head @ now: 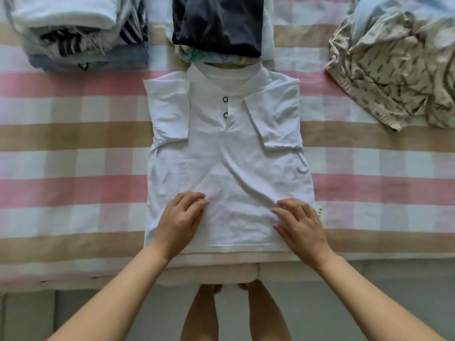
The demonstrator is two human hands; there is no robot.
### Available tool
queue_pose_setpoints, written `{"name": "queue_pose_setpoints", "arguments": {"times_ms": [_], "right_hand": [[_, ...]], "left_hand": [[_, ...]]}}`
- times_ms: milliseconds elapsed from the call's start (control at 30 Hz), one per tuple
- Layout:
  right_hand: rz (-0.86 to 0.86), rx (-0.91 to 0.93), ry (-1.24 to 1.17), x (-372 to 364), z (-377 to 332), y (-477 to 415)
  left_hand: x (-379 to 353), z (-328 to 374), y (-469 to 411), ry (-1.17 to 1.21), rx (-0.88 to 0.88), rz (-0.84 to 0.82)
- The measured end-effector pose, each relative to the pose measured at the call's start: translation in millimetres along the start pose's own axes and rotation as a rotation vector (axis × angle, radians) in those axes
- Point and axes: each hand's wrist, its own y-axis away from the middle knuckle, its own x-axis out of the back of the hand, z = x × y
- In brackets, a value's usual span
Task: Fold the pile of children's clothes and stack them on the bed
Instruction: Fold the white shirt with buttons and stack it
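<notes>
One bed covered with a woven sheet in large pink, beige and white squares [73, 148] fills most of the view. In its middle lies one white short-sleeved polo shirt of soft knit cotton [226, 163], spread flat with the collar away from the person and the hem at the near edge. Its surface has fine wrinkles, and the sleeve on the right side is folded inward over the front.

At the far side there are two stacks of folded clothes. The left stack of white, striped and blue-grey pieces [78, 33] is rectangular. The middle stack with a dark navy piece on top [216, 20] touches the shirt collar. At the far right is one loose heap of crumpled beige printed fabric [394, 77].

Two hands rest on the lower part of the shirt. The left hand [181, 220] and the right hand [302, 225] both lie on the cloth with loosely bent fingers, gripping nothing.

Two small round dark-rimmed buttons [225, 99] sit on the placket.
</notes>
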Motion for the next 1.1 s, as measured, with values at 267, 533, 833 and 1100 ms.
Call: {"name": "queue_pose_setpoints", "arguments": {"times_ms": [267, 533, 833, 1100], "right_hand": [[-0.042, 0.033, 0.082, -22.7, 8.4, 57.2], [0.058, 0.016, -0.043, -7.3, 7.2, 41.0], [-0.014, -0.649, -0.654, 29.6, 38.4, -3.2], [-0.025, -0.728, -0.715, 27.8, 41.3, 14.9]], "left_hand": [[3.4, -40.7, 109.3, -0.067, -0.007, -0.026], [4.6, -37.3, 87.8, -0.012, 0.072, 0.036], [28.5, -61.5, 44.6, 0.681, 0.833, 0.066], [23.5, -52.7, 67.8, 0.691, 0.833, 0.183]]}}
